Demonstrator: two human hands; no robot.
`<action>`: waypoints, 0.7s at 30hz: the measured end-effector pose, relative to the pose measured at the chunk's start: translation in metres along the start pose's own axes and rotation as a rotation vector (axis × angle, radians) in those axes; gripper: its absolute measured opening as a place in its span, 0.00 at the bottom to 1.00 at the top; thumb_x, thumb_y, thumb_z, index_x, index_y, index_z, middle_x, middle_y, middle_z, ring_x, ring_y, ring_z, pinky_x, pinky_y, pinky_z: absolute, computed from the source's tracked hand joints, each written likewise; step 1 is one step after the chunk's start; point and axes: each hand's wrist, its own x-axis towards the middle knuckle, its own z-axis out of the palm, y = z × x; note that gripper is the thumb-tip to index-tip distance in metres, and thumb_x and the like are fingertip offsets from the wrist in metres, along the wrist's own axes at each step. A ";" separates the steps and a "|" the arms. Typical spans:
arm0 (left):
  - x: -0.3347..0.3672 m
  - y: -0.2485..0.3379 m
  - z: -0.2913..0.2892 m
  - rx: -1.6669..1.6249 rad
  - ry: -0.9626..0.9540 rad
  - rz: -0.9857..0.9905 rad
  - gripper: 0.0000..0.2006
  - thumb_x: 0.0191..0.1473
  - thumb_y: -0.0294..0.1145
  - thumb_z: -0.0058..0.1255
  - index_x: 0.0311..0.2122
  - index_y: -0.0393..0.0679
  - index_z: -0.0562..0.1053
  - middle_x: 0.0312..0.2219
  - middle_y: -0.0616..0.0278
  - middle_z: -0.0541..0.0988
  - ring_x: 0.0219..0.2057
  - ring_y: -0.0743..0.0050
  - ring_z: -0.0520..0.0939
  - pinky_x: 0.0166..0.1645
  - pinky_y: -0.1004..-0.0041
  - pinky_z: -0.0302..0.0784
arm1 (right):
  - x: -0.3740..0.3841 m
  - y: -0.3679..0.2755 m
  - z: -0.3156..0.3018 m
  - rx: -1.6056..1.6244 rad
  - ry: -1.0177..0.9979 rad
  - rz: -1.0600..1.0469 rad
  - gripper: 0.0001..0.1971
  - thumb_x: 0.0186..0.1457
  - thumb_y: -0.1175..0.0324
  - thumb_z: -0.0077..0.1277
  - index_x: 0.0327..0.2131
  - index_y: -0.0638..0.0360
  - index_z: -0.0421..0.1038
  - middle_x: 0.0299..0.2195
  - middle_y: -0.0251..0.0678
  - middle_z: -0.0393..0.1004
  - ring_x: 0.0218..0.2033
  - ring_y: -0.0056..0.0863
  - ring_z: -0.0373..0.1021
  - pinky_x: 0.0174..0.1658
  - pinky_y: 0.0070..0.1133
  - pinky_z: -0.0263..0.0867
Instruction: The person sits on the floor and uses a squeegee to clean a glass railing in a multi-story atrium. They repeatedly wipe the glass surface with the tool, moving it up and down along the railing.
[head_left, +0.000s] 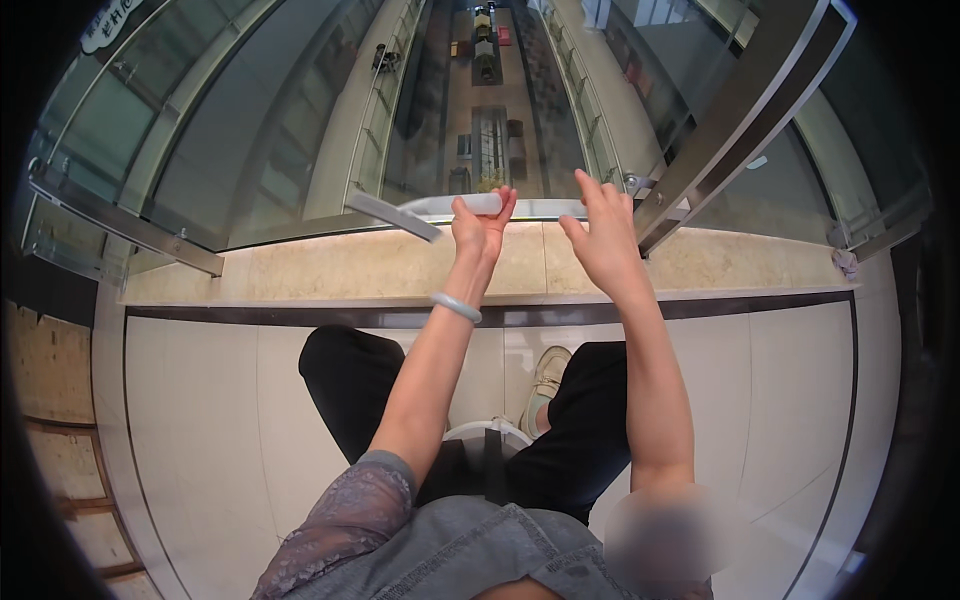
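Observation:
My left hand is closed around a pale grey window handle at the bottom of the glass pane, above a beige stone sill. A pale jade bangle sits on that wrist. My right hand hovers just right of the handle with fingers spread, holding nothing, fingertips near the metal frame bar of an open window sash.
A second grey lever sticks out left of the handle. Metal window frames run along both sides. Through the glass lies a deep drop to a street far below. White wall tiles, my dark trousers and a light shoe are beneath.

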 end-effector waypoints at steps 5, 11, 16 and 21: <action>-0.008 -0.050 -0.022 0.611 -0.275 0.112 0.09 0.63 0.37 0.36 0.40 0.41 0.60 0.40 0.52 0.71 0.40 0.60 0.77 0.45 0.56 0.78 | 0.009 -0.013 -0.001 0.129 0.037 -0.001 0.22 0.50 0.74 0.52 0.50 0.66 0.66 0.39 0.47 0.69 0.43 0.44 0.63 0.49 0.32 0.61; -0.046 -0.170 -0.052 0.812 -0.643 0.188 0.18 0.60 0.35 0.45 0.51 0.43 0.56 0.47 0.58 0.69 0.50 0.69 0.72 0.50 0.72 0.71 | 0.013 -0.021 0.003 0.227 0.159 -0.023 0.15 0.51 0.75 0.50 0.44 0.66 0.71 0.35 0.44 0.71 0.40 0.41 0.66 0.46 0.31 0.62; -0.012 -0.074 -0.011 0.264 -0.047 0.098 0.07 0.61 0.34 0.42 0.41 0.46 0.60 0.31 0.62 0.72 0.32 0.67 0.77 0.29 0.69 0.76 | 0.008 -0.007 -0.004 0.165 0.170 -0.027 0.13 0.52 0.74 0.50 0.43 0.64 0.72 0.34 0.41 0.72 0.40 0.36 0.68 0.41 0.28 0.65; 0.027 -0.007 -0.021 0.206 0.033 0.116 0.08 0.61 0.35 0.39 0.39 0.44 0.58 0.31 0.59 0.71 0.32 0.64 0.77 0.30 0.67 0.77 | 0.010 -0.014 -0.015 0.223 0.149 0.003 0.12 0.51 0.74 0.51 0.40 0.64 0.73 0.33 0.41 0.72 0.38 0.39 0.67 0.44 0.30 0.63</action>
